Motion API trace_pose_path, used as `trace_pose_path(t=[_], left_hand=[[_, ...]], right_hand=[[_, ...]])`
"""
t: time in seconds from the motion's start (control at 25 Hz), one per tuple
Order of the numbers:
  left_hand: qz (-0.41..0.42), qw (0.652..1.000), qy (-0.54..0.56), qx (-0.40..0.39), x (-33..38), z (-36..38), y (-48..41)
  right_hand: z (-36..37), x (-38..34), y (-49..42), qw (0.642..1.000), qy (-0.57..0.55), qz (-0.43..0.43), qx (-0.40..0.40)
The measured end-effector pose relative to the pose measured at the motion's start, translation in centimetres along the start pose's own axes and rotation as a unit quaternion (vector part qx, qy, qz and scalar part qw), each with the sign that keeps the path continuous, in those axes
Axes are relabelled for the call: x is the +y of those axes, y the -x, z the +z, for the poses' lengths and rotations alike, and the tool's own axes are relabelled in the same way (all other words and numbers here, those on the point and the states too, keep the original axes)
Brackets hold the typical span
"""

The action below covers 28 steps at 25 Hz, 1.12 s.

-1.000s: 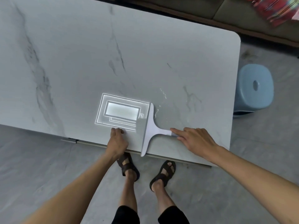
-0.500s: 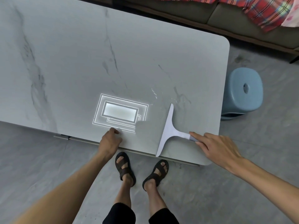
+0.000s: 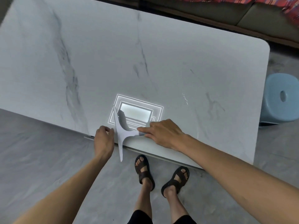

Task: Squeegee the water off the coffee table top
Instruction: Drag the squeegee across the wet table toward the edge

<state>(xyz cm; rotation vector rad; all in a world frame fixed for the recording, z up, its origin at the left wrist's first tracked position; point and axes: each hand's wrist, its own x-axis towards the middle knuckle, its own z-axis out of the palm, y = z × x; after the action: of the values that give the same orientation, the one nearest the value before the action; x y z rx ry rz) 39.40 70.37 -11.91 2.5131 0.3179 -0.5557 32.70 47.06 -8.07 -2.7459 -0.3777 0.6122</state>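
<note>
The person has bare forearms (image 3: 242,172), black shorts (image 3: 140,217) and dark brown open-toed strap sandals (image 3: 144,172).

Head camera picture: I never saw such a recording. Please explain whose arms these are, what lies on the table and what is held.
No machine: a person wears the camera on the head, so it looks down at their own arms. The right hand pinches the handle of a white squeegee, whose blade reaches past the near edge of the marble-look coffee table top. The left hand rests at that edge, holding nothing. A few water drops shine further right. A blue stool stands beside the table.
</note>
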Motion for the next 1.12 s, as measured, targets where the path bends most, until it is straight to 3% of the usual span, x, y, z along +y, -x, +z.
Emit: trace_pose_path(t=[0.12, 0.24, 0.64, 0.92, 1.04, 1.12], left_hand=[[-0.008, 0.999, -0.002, -0.05, -0.3, -0.7, -1.3], [-0.01, 0.994, -0.022, -0.108, 0.5, 0.2, -1.8], [0.154, 0.945, -0.139, -0.253, 6.9, 7.4, 0.1], [0.213, 0.916, -0.2, -0.275, 10.2, 10.9, 2.8], [0.217, 0.927, -0.175, -0.25, 11.3, 11.0, 3.7], [0.186, 0.945, -0.139, -0.229, 11.9, 10.6, 4.0]], right_hand=[[0.5, -1.0, -4.0, 1.0, 0.011, 0.0, -0.007], [0.3, 1.3, -3.6, 0.998, -0.02, 0.058, 0.027], [1.7, 12.5, 17.3, 0.93, -0.022, 0.362, 0.055], [2.8, 12.5, 25.8, 0.885, -0.049, 0.457, 0.07], [2.4, 11.8, 26.4, 0.874, -0.086, 0.458, 0.137], [2.2, 11.2, 25.8, 0.883, -0.083, 0.442, 0.132]])
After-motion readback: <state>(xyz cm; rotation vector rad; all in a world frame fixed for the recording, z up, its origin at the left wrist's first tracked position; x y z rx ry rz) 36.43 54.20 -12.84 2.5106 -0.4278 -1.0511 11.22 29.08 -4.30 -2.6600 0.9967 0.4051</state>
